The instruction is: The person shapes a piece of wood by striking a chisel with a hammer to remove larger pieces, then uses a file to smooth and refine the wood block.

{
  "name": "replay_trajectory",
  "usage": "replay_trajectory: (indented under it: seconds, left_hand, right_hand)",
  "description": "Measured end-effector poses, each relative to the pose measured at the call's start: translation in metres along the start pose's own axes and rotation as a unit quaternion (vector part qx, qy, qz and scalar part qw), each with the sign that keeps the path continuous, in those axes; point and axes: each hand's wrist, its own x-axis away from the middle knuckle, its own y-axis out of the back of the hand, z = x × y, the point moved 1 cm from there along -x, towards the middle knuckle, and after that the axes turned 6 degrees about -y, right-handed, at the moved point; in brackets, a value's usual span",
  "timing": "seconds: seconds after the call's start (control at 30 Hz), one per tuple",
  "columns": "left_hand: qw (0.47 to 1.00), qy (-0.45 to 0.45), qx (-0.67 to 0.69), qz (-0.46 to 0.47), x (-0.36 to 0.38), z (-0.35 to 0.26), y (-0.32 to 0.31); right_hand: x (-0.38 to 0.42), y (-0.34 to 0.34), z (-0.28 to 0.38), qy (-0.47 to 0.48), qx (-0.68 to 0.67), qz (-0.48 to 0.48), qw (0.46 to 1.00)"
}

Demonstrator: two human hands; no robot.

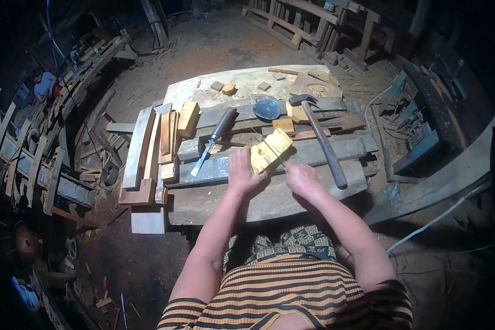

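Note:
My left hand [243,169] grips a yellowish wooden block [271,149] with notched faces, tilted over the workbench [214,204]. Close to the block's lower right side is my right hand [303,180], its fingers closed around a thin, dark tool whose kind I cannot make out; its tip points at the block. A wide chisel [219,136] with a dark handle lies left of the block, blade toward me. To the right rests a claw hammer [323,140], its head away from me. Behind the block sits a round dark dish [267,109].
Wooden strips [140,146] are stacked at the bench's left end, beside a light block [188,119]. Small wood pieces [228,88] lie on the pale far board [192,88]. Timber racks [291,27] stand behind, and a cluttered bench [88,69] runs along the left.

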Motion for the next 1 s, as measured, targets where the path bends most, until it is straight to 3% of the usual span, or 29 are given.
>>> replay_trajectory:
  seconds: [0.1,0.27,0.5,0.67,0.8,0.9,1.0]
  left_hand:
    - [1.0,0.006,-0.013,-0.02,0.002,0.0,0.0]
    - [0.999,0.006,0.009,-0.033,0.001,0.007,-0.004]
    - [0.999,-0.002,-0.013,-0.032,0.003,0.006,-0.004]
    - [1.0,0.007,-0.005,-0.021,0.004,0.01,-0.006]
    - [1.0,0.004,0.005,-0.016,0.0,0.005,0.001]
    - [1.0,0.003,-0.001,-0.008,0.001,0.007,-0.001]
    - [0.999,-0.013,-0.001,-0.034,0.002,0.007,-0.002]
  right_hand:
    - [0.041,-0.015,-0.038,0.03,0.006,-0.027,0.999]
    - [0.101,0.009,-0.046,-0.017,0.03,0.03,0.999]
    - [-0.005,-0.001,0.009,0.008,-0.007,-0.01,1.0]
    - [0.04,0.004,-0.017,0.004,0.033,0.021,0.999]
    - [0.108,0.006,-0.052,-0.072,0.043,0.076,0.994]
    - [0.091,0.01,-0.046,-0.045,0.04,0.086,0.994]
    - [0.031,-0.001,-0.018,-0.002,-0.008,0.029,1.0]
